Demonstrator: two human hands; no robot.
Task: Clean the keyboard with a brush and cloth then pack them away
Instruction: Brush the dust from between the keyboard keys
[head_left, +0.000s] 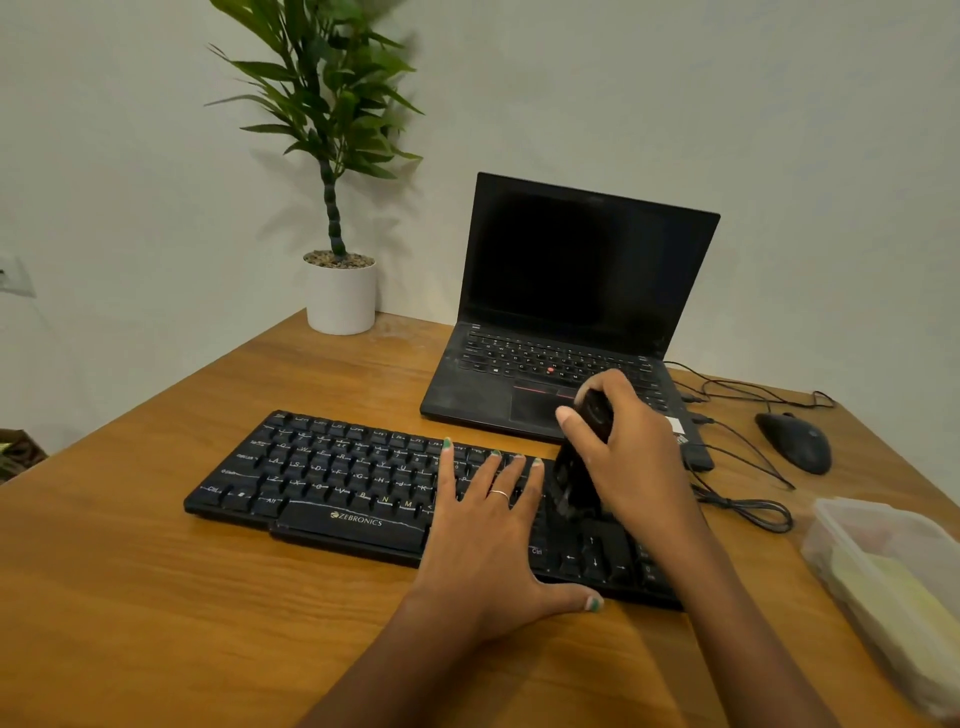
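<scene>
**Two hands at a black keyboard, brush held upright over the right-hand keys**

Nearest the viewer, two bare forearms reach over the wooden table (156, 597). Left hand (488, 540) lies flat on the keyboard (322, 483), fingers straight and spread across the keys, thumb stretched along the front edge; a thin ring sits on one finger. Right hand (628, 457) curls round the handle of a black brush (576, 467), held roughly upright with its dark, motion-blurred lower end touching or just above the keys right of centre. The keyboard lies at a slant across the table's middle, its space-bar rim lettered "ZEBRONICS".

Behind the keyboard stands an open black laptop (571, 291) with a dark screen. A black mouse (795, 441) rests to the right, with cables (748, 509) looping between it and the keyboard. At the right edge, a clear plastic container (852, 540) holds a pale yellow cloth (893, 597). A potted plant (340, 296) in a white pot occupies the far corner against the wall.
</scene>
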